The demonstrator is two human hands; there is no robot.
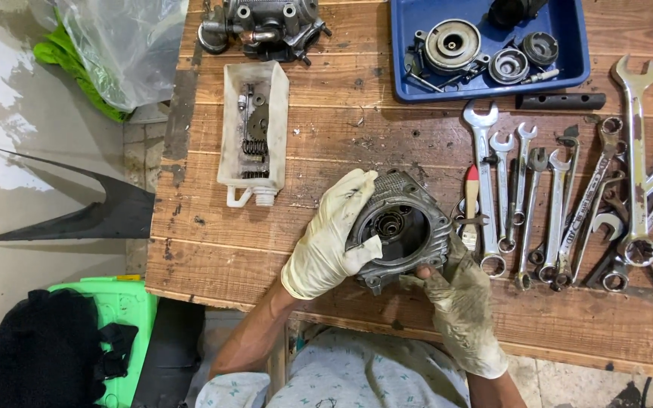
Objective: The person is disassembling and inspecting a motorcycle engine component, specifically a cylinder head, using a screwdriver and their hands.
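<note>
Metal engine casing [402,227], round, grey and ribbed on its outside, sits tilted at the near middle of a wooden workbench [326,143], its open side turned up to show a dark hollow with a small bearing or gear deep inside. Both hands wear gloves. The left hand [330,238], in a pale cream glove, grasps the casing's left rim, fingers curled over the upper edge and thumb pressed against the inner lip. The right hand [459,306], in a grimy, worn glove with at least one bare fingertip poking through, grips the casing's lower right edge from below. Bare forearms reach up from the bottom of the view, above a light patterned shirt.

Just right of the casing, a small brush with a red tip [471,198] lies among a spread of open-ended and ring spanners [568,204] that covers the right part of the bench. Behind these, at the far edge, a blue plastic tray [580,41] holds round metal engine parts. Left of the tray, a larger engine assembly [262,26] rests at the far edge. Nearer, a white cut-open plastic container [232,136] lies flat with springs and small metal pieces in it. Beyond the bench's left edge are a clear plastic bag [115,45], a black curved panel [92,204] and a green stool [126,310] with dark cloth on it.
</note>
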